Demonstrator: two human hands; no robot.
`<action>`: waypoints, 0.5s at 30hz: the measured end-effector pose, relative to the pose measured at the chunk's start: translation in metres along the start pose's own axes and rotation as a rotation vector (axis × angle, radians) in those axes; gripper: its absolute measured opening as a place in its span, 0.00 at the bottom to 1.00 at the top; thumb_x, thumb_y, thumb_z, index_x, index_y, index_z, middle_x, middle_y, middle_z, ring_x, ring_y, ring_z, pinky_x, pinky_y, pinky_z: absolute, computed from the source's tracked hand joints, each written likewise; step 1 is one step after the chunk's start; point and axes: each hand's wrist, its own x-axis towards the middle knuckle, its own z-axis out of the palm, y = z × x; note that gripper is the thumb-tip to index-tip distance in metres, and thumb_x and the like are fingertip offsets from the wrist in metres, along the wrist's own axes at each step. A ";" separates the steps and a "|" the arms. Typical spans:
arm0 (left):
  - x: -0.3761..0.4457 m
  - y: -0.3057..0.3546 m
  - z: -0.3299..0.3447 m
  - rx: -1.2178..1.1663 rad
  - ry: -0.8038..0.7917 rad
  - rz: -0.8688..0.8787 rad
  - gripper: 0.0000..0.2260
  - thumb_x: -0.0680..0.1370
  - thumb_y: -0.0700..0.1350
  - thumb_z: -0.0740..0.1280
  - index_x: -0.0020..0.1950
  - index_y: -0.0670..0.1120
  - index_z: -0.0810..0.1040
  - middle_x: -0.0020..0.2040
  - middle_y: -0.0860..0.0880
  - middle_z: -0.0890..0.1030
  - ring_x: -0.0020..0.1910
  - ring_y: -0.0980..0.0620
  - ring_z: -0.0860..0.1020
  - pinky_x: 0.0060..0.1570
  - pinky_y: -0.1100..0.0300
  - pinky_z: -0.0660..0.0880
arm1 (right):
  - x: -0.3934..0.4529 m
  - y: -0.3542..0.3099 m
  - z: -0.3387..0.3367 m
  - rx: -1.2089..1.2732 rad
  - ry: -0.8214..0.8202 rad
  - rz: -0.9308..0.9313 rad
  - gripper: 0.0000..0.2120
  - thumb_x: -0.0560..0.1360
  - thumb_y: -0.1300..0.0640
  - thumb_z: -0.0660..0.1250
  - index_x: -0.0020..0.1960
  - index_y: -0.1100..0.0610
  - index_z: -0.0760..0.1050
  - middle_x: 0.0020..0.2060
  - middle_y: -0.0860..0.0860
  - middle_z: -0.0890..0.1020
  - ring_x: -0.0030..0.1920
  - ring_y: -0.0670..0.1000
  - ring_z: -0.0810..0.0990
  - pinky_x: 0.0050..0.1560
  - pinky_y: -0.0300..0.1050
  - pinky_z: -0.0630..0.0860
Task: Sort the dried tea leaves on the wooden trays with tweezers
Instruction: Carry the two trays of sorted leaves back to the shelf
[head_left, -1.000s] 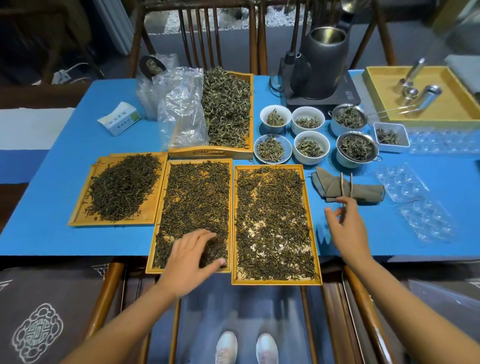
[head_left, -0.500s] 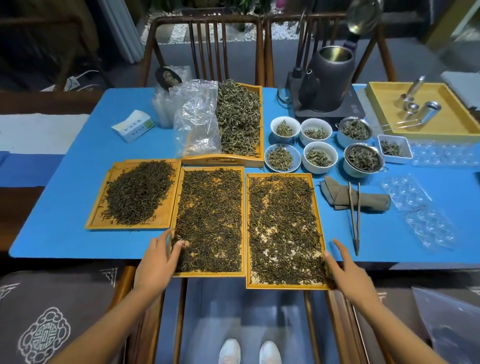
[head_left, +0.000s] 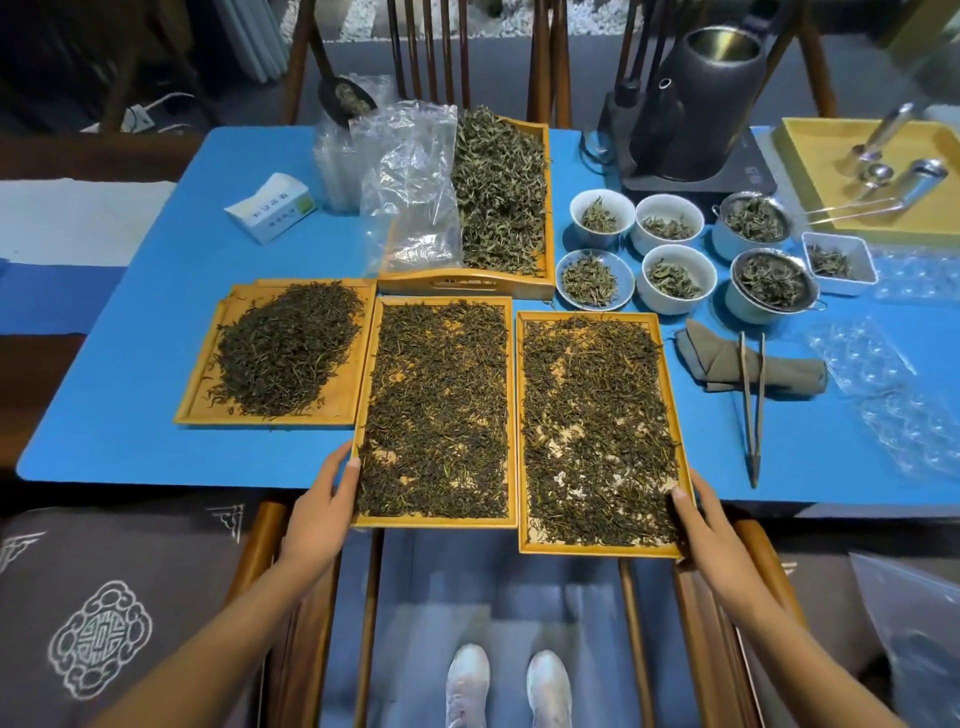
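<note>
Lower left of centre, my left hand (head_left: 319, 512) grips the middle wooden tray of dark tea leaves (head_left: 435, 517); my right hand (head_left: 711, 525) grips its neighbour tray (head_left: 597, 550). Slim wooden tweezers (head_left: 752, 405) lie untouched across a folded grey cloth (head_left: 789, 371) at the frame's right, on the blue worktop (head_left: 130, 364).

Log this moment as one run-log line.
left hand: holds middle wooden tea tray | right hand: holds right wooden tea tray | wooden tweezers: untouched on blue table
</note>
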 end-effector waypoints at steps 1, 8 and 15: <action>0.001 0.000 0.002 -0.048 -0.004 -0.013 0.21 0.80 0.58 0.51 0.72 0.58 0.61 0.38 0.50 0.77 0.30 0.59 0.72 0.24 0.71 0.66 | 0.002 0.001 0.001 0.034 0.000 -0.012 0.24 0.71 0.33 0.57 0.66 0.31 0.60 0.68 0.43 0.70 0.68 0.50 0.68 0.68 0.61 0.65; 0.012 0.002 0.016 -0.330 -0.045 -0.122 0.21 0.80 0.61 0.50 0.72 0.59 0.62 0.67 0.51 0.71 0.63 0.43 0.73 0.56 0.41 0.75 | 0.005 0.000 0.012 0.179 0.017 -0.084 0.19 0.79 0.44 0.52 0.69 0.39 0.63 0.62 0.43 0.75 0.53 0.52 0.80 0.42 0.57 0.80; 0.017 -0.002 0.021 -0.429 -0.009 -0.124 0.20 0.80 0.60 0.51 0.69 0.56 0.68 0.62 0.46 0.76 0.48 0.45 0.80 0.38 0.48 0.80 | 0.010 0.003 0.015 0.263 0.004 -0.172 0.18 0.80 0.44 0.50 0.67 0.39 0.67 0.54 0.44 0.81 0.38 0.46 0.79 0.37 0.54 0.76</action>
